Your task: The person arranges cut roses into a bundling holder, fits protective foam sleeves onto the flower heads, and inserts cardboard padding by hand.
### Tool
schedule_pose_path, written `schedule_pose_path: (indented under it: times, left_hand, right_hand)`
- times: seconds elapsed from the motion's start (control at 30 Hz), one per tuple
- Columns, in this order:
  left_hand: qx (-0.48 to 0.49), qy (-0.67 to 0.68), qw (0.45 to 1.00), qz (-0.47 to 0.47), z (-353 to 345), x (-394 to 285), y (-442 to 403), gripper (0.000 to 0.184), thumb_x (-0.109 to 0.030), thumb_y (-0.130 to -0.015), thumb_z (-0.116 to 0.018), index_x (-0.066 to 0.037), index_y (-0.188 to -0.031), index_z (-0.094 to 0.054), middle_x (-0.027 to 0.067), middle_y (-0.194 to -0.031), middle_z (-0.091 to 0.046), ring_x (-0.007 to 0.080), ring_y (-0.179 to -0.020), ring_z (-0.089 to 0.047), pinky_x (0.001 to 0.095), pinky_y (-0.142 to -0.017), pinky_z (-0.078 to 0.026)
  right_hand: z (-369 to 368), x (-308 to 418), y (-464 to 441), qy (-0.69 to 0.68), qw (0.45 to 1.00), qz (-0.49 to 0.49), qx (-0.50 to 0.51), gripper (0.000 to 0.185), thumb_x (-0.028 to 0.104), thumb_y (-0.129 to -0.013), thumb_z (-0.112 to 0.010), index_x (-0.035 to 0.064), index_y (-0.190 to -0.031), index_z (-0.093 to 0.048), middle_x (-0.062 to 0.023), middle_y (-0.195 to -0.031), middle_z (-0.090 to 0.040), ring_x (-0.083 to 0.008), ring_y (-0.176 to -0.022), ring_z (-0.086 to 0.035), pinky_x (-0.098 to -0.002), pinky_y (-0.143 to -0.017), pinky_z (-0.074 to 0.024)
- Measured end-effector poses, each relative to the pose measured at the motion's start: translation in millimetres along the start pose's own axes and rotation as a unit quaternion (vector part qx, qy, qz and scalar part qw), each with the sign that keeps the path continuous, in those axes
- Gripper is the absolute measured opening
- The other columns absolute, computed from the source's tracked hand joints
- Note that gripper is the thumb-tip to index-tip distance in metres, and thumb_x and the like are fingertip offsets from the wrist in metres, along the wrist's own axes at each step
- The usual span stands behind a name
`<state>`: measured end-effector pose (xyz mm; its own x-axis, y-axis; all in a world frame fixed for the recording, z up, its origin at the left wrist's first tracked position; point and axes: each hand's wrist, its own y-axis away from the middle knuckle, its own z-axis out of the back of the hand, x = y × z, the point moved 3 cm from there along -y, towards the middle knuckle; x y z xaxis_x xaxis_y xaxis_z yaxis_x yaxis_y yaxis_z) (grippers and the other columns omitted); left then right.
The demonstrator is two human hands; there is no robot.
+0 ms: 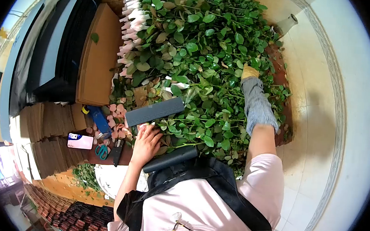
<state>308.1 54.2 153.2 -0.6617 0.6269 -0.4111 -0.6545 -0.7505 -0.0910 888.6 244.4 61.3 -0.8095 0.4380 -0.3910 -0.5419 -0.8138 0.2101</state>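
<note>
A thick heap of leafy green stems covers the work surface in front of me. My left hand is bare and lies with its fingers stretched out, at the near edge of a grey corrugated sheet. A dark rolled or folded strip lies just below that hand, against my apron. My right hand wears a yellowish glove under a grey knitted sleeve. It reaches into the right side of the leaves, where its fingers are hidden. Several white and pink wrapped heads line the heap's left edge.
Stacked cardboard and dark sheets stand on the left. Below them are a blue-and-yellow tool, a pink phone, teal-handled scissors and loose pink petals. A clear bottle-like vessel stands at the back right, near the wall.
</note>
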Motion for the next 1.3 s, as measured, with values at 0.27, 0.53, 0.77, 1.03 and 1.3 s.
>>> schedule_pose_path:
  times: [0.27, 0.53, 0.77, 1.03, 1.3]
  left_hand:
    - [-0.015, -0.017, 1.0, -0.006, -1, 1, 1, 0.034, -0.015, -0.084, -0.068, -0.01, -0.117, -0.066, 0.0061, -0.126, -0.062, 0.0266, -0.138, -0.043, 0.0486, -0.117, -0.027]
    - [-0.028, -0.019, 0.999, -0.014, -2, 1, 6, 0.032, -0.017, -0.085, -0.068, -0.009, -0.116, -0.066, 0.0061, -0.125, -0.062, 0.027, -0.139, -0.042, 0.0489, -0.118, -0.027]
    - [-0.02, -0.019, 1.0, -0.01, 0, -1, 2, 0.033, -0.017, -0.085, -0.068, -0.009, -0.117, -0.066, 0.0056, -0.126, -0.062, 0.0265, -0.139, -0.041, 0.0502, -0.119, -0.026]
    - [-0.042, 0.017, 0.999, -0.027, 18, -6, -1, 0.032, -0.012, -0.083, -0.07, -0.01, -0.114, -0.067, 0.0085, -0.123, -0.062, 0.0299, -0.133, -0.047, 0.049, -0.114, -0.034]
    - [-0.182, 0.486, 0.841, 0.153, 71, -4, 19, 0.084, -0.033, -0.082, -0.08, -0.007, -0.15, -0.038, 0.0093, -0.117, -0.067, 0.0282, -0.099, -0.064, 0.0379, -0.095, -0.047]
  right_hand:
    - [152, -54, 151, -0.106, 0.977, -0.016, -0.185, 0.008, 0.015, -0.094, -0.063, 0.0127, -0.1, -0.067, -0.0011, -0.08, -0.066, -0.0156, -0.071, -0.065, -0.0309, -0.085, -0.0533]
    - [171, -111, 163, 0.14, 0.963, -0.158, -0.167, 0.043, 0.025, -0.096, -0.052, 0.0152, -0.138, -0.053, -0.0099, -0.133, -0.063, -0.0261, -0.123, -0.058, -0.0475, -0.102, -0.0439]
    - [131, 74, 168, -0.177, 0.943, 0.238, -0.149, 0.053, 0.017, -0.086, -0.072, 0.0168, -0.136, -0.056, -0.0083, -0.133, -0.063, -0.0276, -0.127, -0.056, -0.0406, -0.112, -0.0414]
    - [125, 103, 155, -0.276, 0.843, 0.25, -0.388, 0.019, 0.007, -0.089, -0.06, 0.0101, -0.105, -0.071, -0.009, -0.113, -0.07, -0.0255, -0.111, -0.061, -0.0433, -0.107, -0.0425]
    - [230, 62, 314, -0.213, 0.733, 0.545, -0.348, 0.039, 0.017, -0.098, -0.058, 0.0192, -0.136, -0.055, -0.0077, -0.079, -0.073, -0.0243, -0.07, -0.071, -0.0442, -0.069, -0.059]
